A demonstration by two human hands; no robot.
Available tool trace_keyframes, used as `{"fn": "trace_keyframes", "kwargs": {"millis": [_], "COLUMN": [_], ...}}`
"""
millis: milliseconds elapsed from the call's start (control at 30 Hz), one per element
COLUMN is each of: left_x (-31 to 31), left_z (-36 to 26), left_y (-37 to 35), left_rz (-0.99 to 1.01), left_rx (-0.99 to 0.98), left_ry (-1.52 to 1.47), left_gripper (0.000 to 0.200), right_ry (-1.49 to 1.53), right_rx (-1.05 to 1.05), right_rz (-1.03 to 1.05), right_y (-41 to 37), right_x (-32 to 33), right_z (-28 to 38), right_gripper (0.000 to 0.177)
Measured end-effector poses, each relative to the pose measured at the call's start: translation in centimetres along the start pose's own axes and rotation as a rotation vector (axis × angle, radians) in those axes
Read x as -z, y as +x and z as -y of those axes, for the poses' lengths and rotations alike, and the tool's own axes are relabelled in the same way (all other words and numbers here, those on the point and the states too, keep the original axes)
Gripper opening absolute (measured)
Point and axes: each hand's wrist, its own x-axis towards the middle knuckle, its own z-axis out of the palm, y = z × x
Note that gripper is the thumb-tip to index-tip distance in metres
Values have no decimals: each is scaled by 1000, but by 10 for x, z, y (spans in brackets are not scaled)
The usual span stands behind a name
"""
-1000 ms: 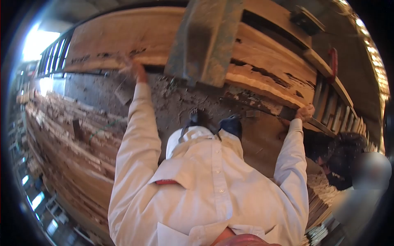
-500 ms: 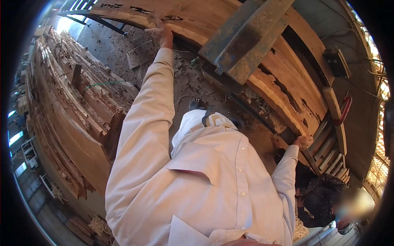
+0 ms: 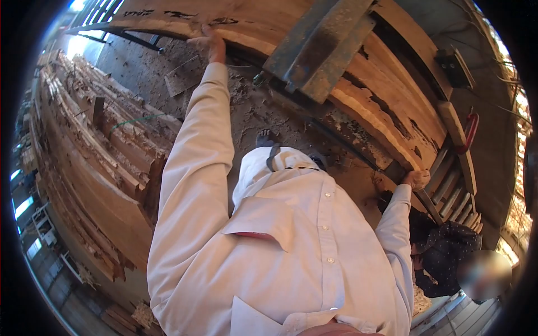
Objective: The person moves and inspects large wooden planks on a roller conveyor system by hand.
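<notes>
A long wooden slab (image 3: 386, 95) with a wavy edge and dark cracks runs from upper left to right, passing under a rusty metal machine part (image 3: 322, 50). At the slab's near edge, left of the machine part, my left hand (image 3: 210, 45) grips it, one finger on top and another stretched leftward. My right hand (image 3: 417, 179) is closed around the slab's right end. The undersides of both grips are hidden.
Rough boards (image 3: 84, 151) are stacked at left. A red clamp (image 3: 469, 131) and a slatted frame (image 3: 454, 196) are at right. Beside my right arm is another person (image 3: 445, 257) in dark spotted clothing. Shavings litter the floor (image 3: 246, 112).
The whole view has shifted slightly, so the slab, machine part and left hand appear farther left, and the right end higher. Both hands keep their places on the slab.
</notes>
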Motion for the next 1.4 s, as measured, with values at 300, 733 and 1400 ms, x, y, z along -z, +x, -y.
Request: {"fn": "trace_keyframes", "kwargs": {"millis": [300,733,1400], "left_x": [-6,1,-7], "left_z": [2,-20,-8], "left_y": [6,-7,-3], "left_rz": [-50,-36,-109], "left_rx": [32,75,21], "left_ry": [92,68,63], "left_gripper": [113,107,95], "right_ry": [37,48,-128], "right_rx": [-44,-123,-40], "right_rz": [11,56,351], "right_y": [-6,-8,25], "right_x": [12,21,42], "right_z": [19,26,18], "right_gripper": [56,52,83]}}
